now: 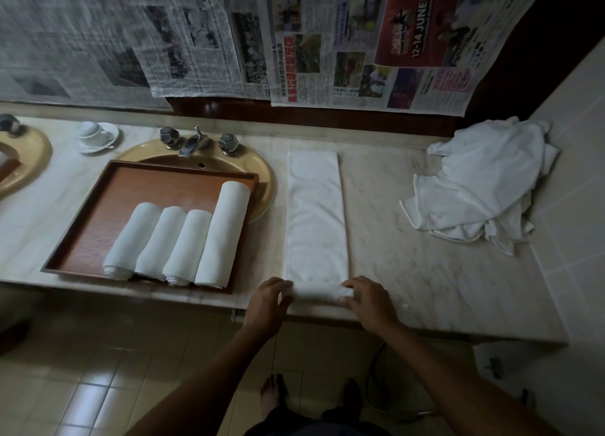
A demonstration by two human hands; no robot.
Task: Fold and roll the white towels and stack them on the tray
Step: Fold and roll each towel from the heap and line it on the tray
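Two hands at the near edge of the marble tabletop [409, 272]: left hand [266, 299] and right hand [368, 299], fingers curled over either end of a short rolled section of the folded towel [316, 213], grip closed on that roll. Beyond the roll, rest of the towel flat in one long narrow strip running away toward the wall.

Just left of the strip, wooden tray [98, 219], partly over the yellow sink [262, 180]. On the tray's near right part, four rolled towels [183, 242] side by side, touching, the rightmost longer than the other three.

Well to the right, near the tiled side wall, loose pile of white towels [484, 186], crumpled.

Farther back, faucet [193, 144] with two dark knobs behind the sink; left of it, white cup on a saucer [96, 136]. At the far left edge, part of a second yellow sink [29, 160].

Behind everything, newspaper sheets [294, 42] hanging across the wall.
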